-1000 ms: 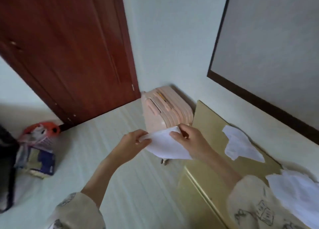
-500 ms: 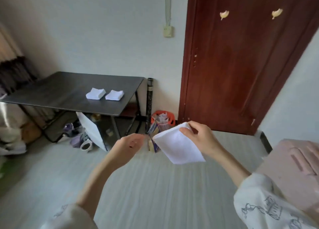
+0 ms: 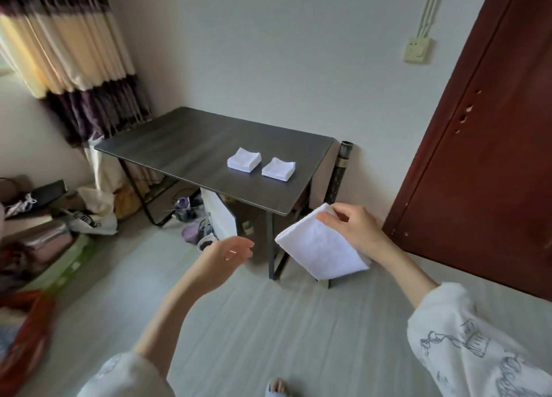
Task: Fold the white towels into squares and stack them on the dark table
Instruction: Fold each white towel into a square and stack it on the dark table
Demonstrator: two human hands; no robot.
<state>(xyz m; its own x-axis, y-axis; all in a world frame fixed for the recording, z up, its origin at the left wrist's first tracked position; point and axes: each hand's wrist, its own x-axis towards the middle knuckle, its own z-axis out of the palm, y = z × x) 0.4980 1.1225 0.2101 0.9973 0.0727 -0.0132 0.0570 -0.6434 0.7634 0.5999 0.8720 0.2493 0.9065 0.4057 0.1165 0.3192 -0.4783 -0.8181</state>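
So the right hand has a folded towel pinched by its top corner, thumb on the front and fingers behind, and the rest of it hangs down in the air just in front of the table's near right corner. Left hand is empty, fingers loosely curled and half open, palm turned toward the towel but well apart from it.

On the table there are already two stacks of folded squares sitting side by side near the right end, just beside each other but not touching.

My read: the folding on this one looks done, or close to it, and this is the carry-over step. Next bit is getting it over the tabletop and laying it flat on one of the stacks. Tricky part is that it's only held by a corner, so it could flop open. I'd bring the left hand under to support it and square the edges on landing.
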